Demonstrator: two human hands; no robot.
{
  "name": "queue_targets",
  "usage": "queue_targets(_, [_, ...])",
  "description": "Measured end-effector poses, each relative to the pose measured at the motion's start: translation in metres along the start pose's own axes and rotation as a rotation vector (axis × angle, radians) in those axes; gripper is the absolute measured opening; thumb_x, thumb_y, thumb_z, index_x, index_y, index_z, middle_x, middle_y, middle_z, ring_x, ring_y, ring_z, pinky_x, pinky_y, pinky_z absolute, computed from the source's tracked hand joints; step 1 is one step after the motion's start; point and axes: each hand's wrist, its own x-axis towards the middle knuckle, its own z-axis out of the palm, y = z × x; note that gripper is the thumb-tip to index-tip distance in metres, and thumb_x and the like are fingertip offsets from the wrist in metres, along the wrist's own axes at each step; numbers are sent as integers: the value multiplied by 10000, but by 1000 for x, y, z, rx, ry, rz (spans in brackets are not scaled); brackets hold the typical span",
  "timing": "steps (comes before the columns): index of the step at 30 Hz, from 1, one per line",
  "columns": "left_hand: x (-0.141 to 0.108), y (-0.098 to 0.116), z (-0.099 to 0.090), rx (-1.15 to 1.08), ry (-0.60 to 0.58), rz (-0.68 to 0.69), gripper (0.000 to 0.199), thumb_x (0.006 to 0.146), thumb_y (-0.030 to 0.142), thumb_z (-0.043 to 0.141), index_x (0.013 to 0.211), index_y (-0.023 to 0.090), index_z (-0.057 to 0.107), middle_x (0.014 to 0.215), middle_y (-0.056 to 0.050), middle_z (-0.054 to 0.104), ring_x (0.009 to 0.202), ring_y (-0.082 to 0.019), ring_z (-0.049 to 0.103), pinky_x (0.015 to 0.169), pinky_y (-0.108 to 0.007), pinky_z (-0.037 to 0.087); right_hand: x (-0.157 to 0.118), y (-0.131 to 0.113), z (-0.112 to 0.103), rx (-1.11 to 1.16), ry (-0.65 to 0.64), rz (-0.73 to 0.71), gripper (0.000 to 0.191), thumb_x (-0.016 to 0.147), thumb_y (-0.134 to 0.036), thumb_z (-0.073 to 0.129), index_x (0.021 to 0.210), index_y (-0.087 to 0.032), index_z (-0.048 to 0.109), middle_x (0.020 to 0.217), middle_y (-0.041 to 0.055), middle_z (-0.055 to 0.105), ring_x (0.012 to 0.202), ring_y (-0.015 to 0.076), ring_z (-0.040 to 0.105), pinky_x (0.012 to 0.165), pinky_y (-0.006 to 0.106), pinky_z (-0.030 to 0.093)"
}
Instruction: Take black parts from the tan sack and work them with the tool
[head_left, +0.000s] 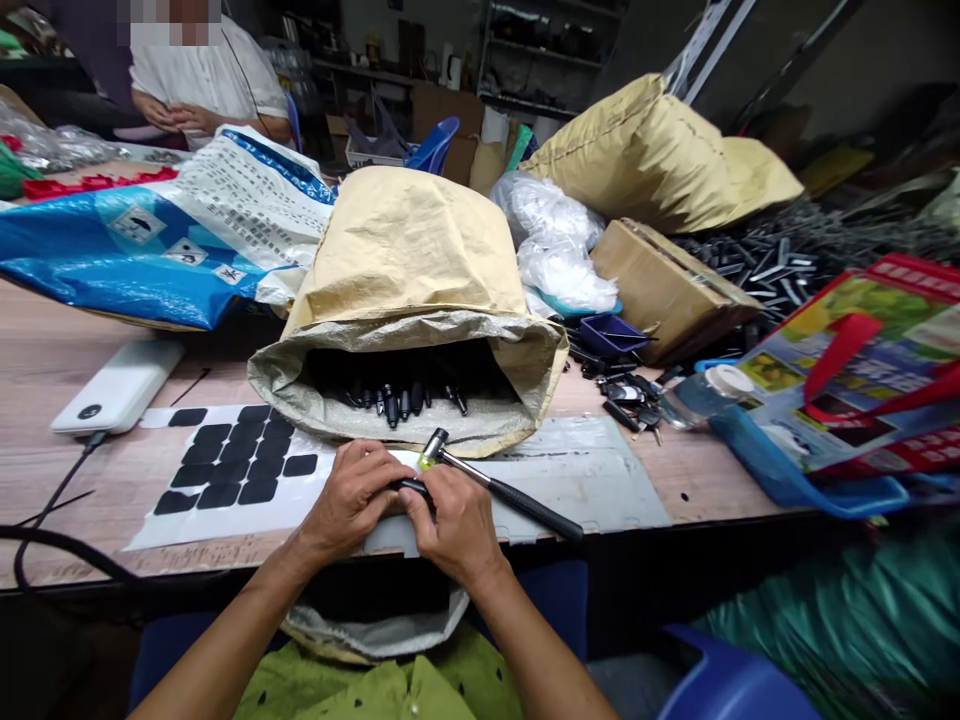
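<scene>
Both hands meet at the table's front edge around one small black part point(411, 486). My left hand point(358, 495) pinches its left end, and my right hand point(452, 515) has closed fingers on its right end. Just behind them lies a small hammer point(525, 503) with a black grip, its head beside my right fingers. An open yellow sack point(420, 250) lies behind the hammer, mouth toward me, with several black pen-like pieces point(392, 406) inside. Below my hands, a second open sack point(375, 640) sits at my lap.
Black pads on a white sheet point(315, 470) and a white power bank point(120, 385) with a cable are left. A bottle point(705, 395), a blue basket point(795, 480) and a wooden box point(667, 290) stand right. A person point(202, 80) sits across, behind a blue-white bag point(150, 240).
</scene>
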Motion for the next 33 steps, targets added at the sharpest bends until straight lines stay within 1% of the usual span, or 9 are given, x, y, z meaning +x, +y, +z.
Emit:
queue_targets(3, [-1,0,0,31,2,-13,216,939,219,574,1091,249,725,993,-42,716,1039,-239,537,965,-426,369,-2,-1,1,-15,35,41,243,990,-390,505,846,-207,574,839,58,638,825,197,581,742,298,400])
queue_targets(9, [0,2,-1,72,-35,-19,219,954,241,569,1109,248,724,1003,-45,719,1025,-229,545,952,-410,391,-3,2,2,31,51,42,203,979,-360,524,852,-209,572,835,57,638,806,201,576,709,299,386])
queue_targets(15, [2,7,-1,128,-75,2,228,943,262,600,1141,261,712,1009,-41,713,1017,-228,547,952,-403,388,-2,7,4,77,65,6,161,956,-302,519,830,-210,562,822,62,635,783,206,563,690,314,374])
queue_targets(18, [4,11,-2,150,-91,12,212,936,242,596,1115,252,707,999,-41,711,1004,-232,547,943,-407,380,-1,10,4,97,60,-16,166,950,-296,522,810,-212,551,799,60,630,769,206,560,688,317,367])
queue_targets(22, [6,15,-3,158,-70,-10,210,950,198,548,1093,239,697,998,-41,706,994,-228,541,948,-419,358,1,10,6,87,44,-16,184,965,-314,518,818,-210,557,802,63,633,764,208,566,681,317,356])
queue_targets(26, [8,17,-3,149,-64,-44,220,972,200,522,1103,242,693,1010,-44,701,986,-224,537,938,-421,360,3,8,7,78,41,16,191,974,-325,528,829,-208,568,799,60,633,757,204,577,675,310,351])
queue_targets(33, [9,17,-3,78,-53,-61,198,969,221,544,1089,224,701,967,-54,689,967,-224,543,917,-426,388,4,5,5,85,67,33,201,961,-327,553,798,-212,571,781,54,627,751,197,578,680,309,367])
